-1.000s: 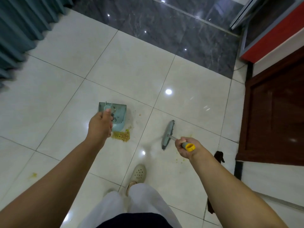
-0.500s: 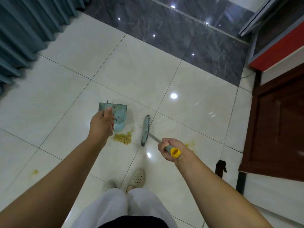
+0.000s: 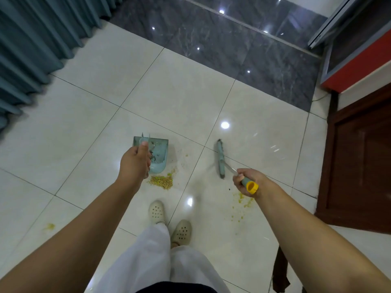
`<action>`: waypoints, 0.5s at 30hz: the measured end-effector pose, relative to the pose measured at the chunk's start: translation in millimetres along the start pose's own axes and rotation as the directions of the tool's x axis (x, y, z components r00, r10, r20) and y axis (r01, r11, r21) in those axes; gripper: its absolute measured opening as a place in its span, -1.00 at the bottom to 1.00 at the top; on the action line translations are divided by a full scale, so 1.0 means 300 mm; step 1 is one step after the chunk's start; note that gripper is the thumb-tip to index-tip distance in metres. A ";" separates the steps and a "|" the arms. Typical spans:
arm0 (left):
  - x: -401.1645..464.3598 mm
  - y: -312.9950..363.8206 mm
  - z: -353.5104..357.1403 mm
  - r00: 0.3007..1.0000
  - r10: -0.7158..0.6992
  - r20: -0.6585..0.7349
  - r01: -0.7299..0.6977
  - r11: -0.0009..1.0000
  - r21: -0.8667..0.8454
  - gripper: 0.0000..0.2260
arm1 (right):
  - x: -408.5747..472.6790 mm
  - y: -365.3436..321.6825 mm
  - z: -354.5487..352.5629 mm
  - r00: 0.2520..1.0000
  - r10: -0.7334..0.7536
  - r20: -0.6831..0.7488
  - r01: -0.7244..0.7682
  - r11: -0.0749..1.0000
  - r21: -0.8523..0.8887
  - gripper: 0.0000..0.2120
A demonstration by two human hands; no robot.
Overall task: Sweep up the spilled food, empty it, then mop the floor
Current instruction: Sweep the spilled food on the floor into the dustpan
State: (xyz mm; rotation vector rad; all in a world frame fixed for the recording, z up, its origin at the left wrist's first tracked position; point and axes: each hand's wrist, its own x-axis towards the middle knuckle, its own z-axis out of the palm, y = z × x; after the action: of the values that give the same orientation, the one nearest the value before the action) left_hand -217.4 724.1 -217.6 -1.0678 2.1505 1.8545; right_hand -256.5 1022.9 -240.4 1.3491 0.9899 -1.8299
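Note:
A light blue dustpan (image 3: 159, 154) stands on the white tile floor, and my left hand (image 3: 135, 161) grips its upright handle. A heap of yellow food crumbs (image 3: 161, 181) lies just in front of the pan's lip. To the right, my right hand (image 3: 246, 181) holds the grey, yellow-capped handle of a broom. The broom's blue-grey head (image 3: 220, 159) rests on the floor about a tile's width right of the heap. More yellow smears and crumbs (image 3: 242, 200) are scattered under my right wrist.
A small yellow spot (image 3: 49, 226) marks the floor at lower left. Teal curtains (image 3: 31, 39) hang at the left. A dark wooden door (image 3: 364, 166) and a red cabinet (image 3: 359, 60) stand at the right. My feet in beige clogs (image 3: 169, 220) stand behind the heap. A dark cloth (image 3: 280, 271) hangs at lower right.
The broom head has swung back to the right, away from the crumb heap it was next to half a second ago. The dustpan and my left hand have stayed put.

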 end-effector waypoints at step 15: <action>0.204 0.039 -0.118 0.998 -0.056 -0.031 0.056 0.998 -0.027 -0.61 | 0.226 0.017 0.326 0.996 0.008 -0.085 -0.027 0.973 -0.228 -0.93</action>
State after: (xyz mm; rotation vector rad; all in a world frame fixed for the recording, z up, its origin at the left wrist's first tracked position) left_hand -257.2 665.8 -229.9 -1.1585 2.0961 1.8588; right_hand -316.0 931.7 -288.5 1.2958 1.1900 -1.6014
